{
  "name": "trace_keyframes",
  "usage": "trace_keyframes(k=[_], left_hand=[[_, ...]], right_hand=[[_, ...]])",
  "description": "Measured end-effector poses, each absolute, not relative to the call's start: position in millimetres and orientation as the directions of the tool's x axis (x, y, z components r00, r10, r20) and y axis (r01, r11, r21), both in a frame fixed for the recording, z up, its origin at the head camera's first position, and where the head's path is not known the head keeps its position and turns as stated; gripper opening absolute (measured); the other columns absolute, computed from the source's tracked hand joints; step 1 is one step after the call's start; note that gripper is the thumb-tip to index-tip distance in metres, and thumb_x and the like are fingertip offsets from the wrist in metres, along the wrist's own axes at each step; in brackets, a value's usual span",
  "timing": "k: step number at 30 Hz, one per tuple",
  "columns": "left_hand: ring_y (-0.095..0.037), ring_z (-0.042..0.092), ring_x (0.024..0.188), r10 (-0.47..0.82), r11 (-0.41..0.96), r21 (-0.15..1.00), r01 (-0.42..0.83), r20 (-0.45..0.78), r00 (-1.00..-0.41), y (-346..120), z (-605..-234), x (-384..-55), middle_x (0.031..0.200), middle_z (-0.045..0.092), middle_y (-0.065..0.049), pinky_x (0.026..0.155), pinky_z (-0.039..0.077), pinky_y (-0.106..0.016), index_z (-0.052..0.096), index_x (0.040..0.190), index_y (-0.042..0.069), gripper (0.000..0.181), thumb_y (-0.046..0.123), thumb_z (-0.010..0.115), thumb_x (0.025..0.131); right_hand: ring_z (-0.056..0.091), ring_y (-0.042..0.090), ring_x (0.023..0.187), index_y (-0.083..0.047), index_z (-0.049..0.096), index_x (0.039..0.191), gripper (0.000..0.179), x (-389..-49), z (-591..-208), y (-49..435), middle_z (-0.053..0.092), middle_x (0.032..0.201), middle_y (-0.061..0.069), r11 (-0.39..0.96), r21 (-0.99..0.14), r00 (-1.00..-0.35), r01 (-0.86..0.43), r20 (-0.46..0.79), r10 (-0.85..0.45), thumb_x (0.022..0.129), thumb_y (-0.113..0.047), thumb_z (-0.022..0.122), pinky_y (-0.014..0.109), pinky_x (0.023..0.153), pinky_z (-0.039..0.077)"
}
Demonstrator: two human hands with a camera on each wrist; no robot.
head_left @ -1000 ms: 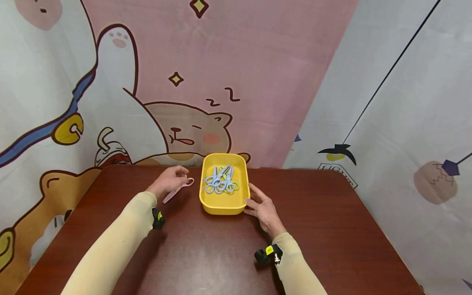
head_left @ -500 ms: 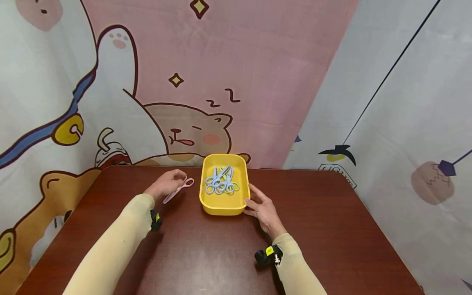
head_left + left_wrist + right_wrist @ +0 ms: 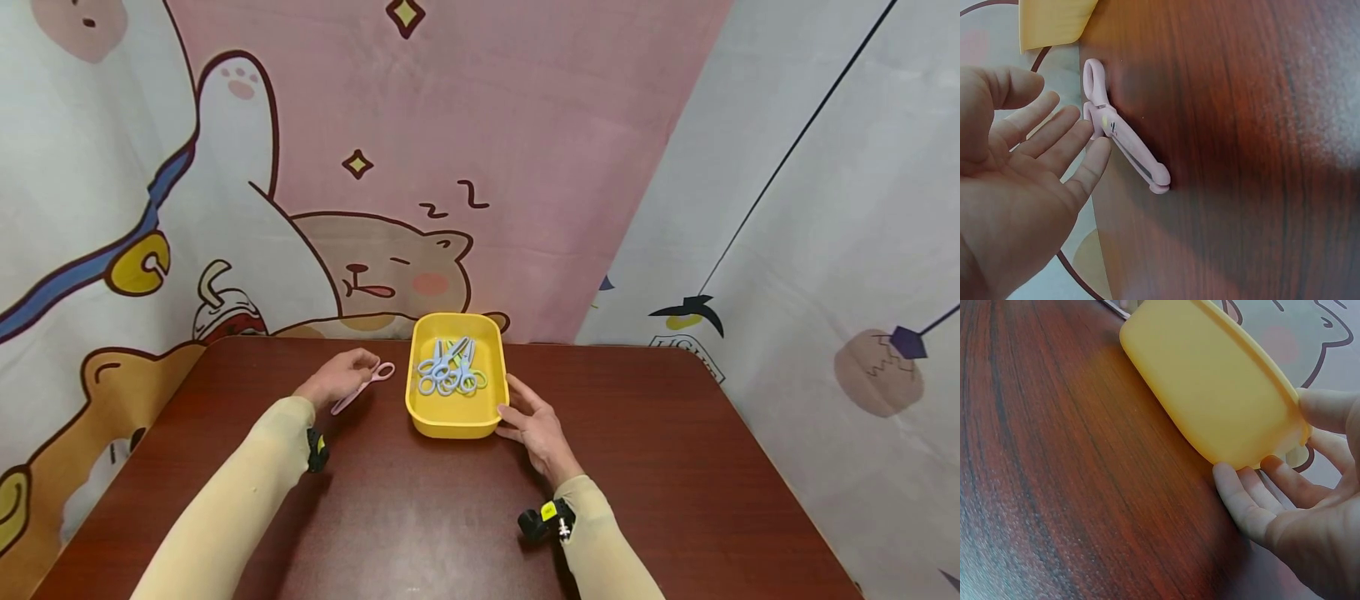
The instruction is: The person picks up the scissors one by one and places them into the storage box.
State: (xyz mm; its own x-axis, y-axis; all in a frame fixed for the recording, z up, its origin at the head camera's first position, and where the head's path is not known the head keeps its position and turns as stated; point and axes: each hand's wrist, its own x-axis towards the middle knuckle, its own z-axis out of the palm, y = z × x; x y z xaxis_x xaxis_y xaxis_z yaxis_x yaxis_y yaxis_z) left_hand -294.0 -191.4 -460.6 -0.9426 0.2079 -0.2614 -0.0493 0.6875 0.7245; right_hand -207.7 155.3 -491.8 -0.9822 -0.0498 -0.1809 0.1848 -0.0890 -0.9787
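In the head view, my left hand point(image 3: 339, 379) is over the pink scissors point(image 3: 352, 397) on the table, left of the basket. The left wrist view shows its fingers extended and thumb apart, with fingertips beside the scissors point(image 3: 1124, 137) and nothing gripped; whether they touch is unclear. A yellow plastic basket point(image 3: 453, 423) stands in the middle, with several blue scissors point(image 3: 447, 367) and some light green scissors point(image 3: 481, 379) in it. Against its right side rests my right hand point(image 3: 538, 429). In the right wrist view, the thumb and spread fingers touch the basket's wall point(image 3: 1204, 381).
Both objects stand on a dark reddish-brown wooden table point(image 3: 420, 517). Behind it hangs a cartoon-printed cloth point(image 3: 540, 167) that closes off the far side. The basket sits near the table's far edge.
My left hand has drawn back slightly to the left from the pink scissors' handle. The scissors, the basket and my right hand stay where they were.
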Motion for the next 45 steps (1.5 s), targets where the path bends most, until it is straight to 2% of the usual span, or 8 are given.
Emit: trace_keyframes(k=[11, 16, 23, 27, 30, 34, 37, 45], left_hand=[[-0.041, 0.052, 0.129, 0.203, 0.708, 0.705, -0.041, -0.259, -0.944, -191.9, -462.8, -292.4, 0.148, 0.052, -0.025, 0.107, 0.045, -0.054, 0.052, 0.147, 0.001, 0.045, 0.018, 0.053, 0.105], [-0.040, 0.052, 0.125, 0.223, 0.735, 0.678, 0.003, -0.238, -0.946, -192.3, -463.5, -292.7, 0.148, 0.051, -0.027, 0.107, 0.045, -0.054, 0.052, 0.147, -0.002, 0.044, 0.014, 0.049, 0.105], [-0.036, 0.058, 0.098, 0.218, 0.781, 0.624, 0.028, -0.229, -0.949, -194.4, -465.8, -292.1, 0.147, 0.050, -0.026, 0.068, 0.051, -0.035, 0.053, 0.147, 0.000, 0.043, 0.014, 0.048, 0.106], [-0.033, 0.060, 0.079, 0.208, 0.808, 0.589, 0.024, -0.246, -0.947, -195.1, -466.5, -291.0, 0.138, 0.053, -0.025, 0.054, 0.052, -0.033, 0.053, 0.149, 0.004, 0.043, 0.016, 0.051, 0.108], [-0.029, 0.059, 0.081, 0.219, 0.840, 0.538, 0.069, -0.221, -0.950, -196.1, -466.6, -290.6, 0.122, 0.060, -0.021, 0.057, 0.053, -0.034, 0.060, 0.141, 0.006, 0.036, 0.013, 0.054, 0.106], [-0.033, 0.061, 0.095, 0.295, 0.877, 0.427, 0.220, -0.118, -0.948, -198.9, -466.3, -289.7, 0.114, 0.066, -0.019, 0.081, 0.057, -0.047, 0.070, 0.122, 0.003, 0.023, 0.006, 0.057, 0.103], [-0.037, 0.061, 0.102, 0.340, 0.874, 0.388, 0.293, -0.059, -0.938, -201.5, -466.6, -288.1, 0.117, 0.067, -0.022, 0.095, 0.052, -0.055, 0.073, 0.114, 0.000, 0.019, 0.001, 0.061, 0.098], [-0.040, 0.058, 0.104, 0.325, 0.889, 0.357, 0.287, -0.050, -0.944, -206.1, -466.8, -283.9, 0.105, 0.067, -0.019, 0.094, 0.048, -0.058, 0.072, 0.115, 0.001, 0.032, 0.008, 0.079, 0.085]], right_hand=[[0.065, 0.037, 0.120, -0.019, 0.041, 0.160, 0.064, -207.4, -492.7, 155.7, 0.046, 0.152, 0.024, -0.090, -0.977, -0.981, 0.191, -0.187, -0.059, 0.102, -0.004, 0.063, 0.051, 0.097, 0.056], [0.064, 0.037, 0.121, -0.019, 0.041, 0.160, 0.063, -207.8, -493.2, 156.0, 0.045, 0.153, 0.024, -0.093, -0.979, -0.983, 0.180, -0.175, -0.062, 0.102, -0.005, 0.063, 0.052, 0.098, 0.055], [0.064, 0.038, 0.122, -0.018, 0.041, 0.160, 0.062, -207.7, -492.7, 155.6, 0.045, 0.154, 0.023, -0.083, -0.980, -0.983, 0.179, -0.174, -0.063, 0.102, -0.005, 0.062, 0.052, 0.098, 0.055], [0.064, 0.037, 0.122, -0.019, 0.041, 0.159, 0.062, -208.0, -493.0, 155.7, 0.045, 0.154, 0.023, -0.082, -0.980, -0.983, 0.180, -0.175, -0.060, 0.102, -0.004, 0.062, 0.053, 0.099, 0.054], [0.063, 0.038, 0.122, -0.018, 0.041, 0.159, 0.062, -208.4, -493.7, 155.7, 0.046, 0.153, 0.023, -0.085, -0.981, -0.983, 0.177, -0.173, -0.061, 0.102, -0.004, 0.061, 0.053, 0.099, 0.054], [0.062, 0.039, 0.123, -0.017, 0.041, 0.160, 0.062, -208.8, -493.5, 156.0, 0.045, 0.153, 0.024, -0.086, -0.981, -0.984, 0.172, -0.166, -0.066, 0.103, -0.004, 0.061, 0.053, 0.099, 0.054], [0.062, 0.039, 0.124, -0.017, 0.041, 0.160, 0.062, -209.0, -493.4, 156.1, 0.045, 0.153, 0.024, -0.088, -0.981, -0.984, 0.173, -0.168, -0.067, 0.103, -0.004, 0.061, 0.054, 0.099, 0.054], [0.065, 0.035, 0.119, -0.018, 0.041, 0.160, 0.062, -208.0, -493.4, 156.0, 0.045, 0.153, 0.024, -0.085, -0.981, -0.984, 0.174, -0.169, -0.064, 0.102, -0.005, 0.062, 0.053, 0.099, 0.054]])
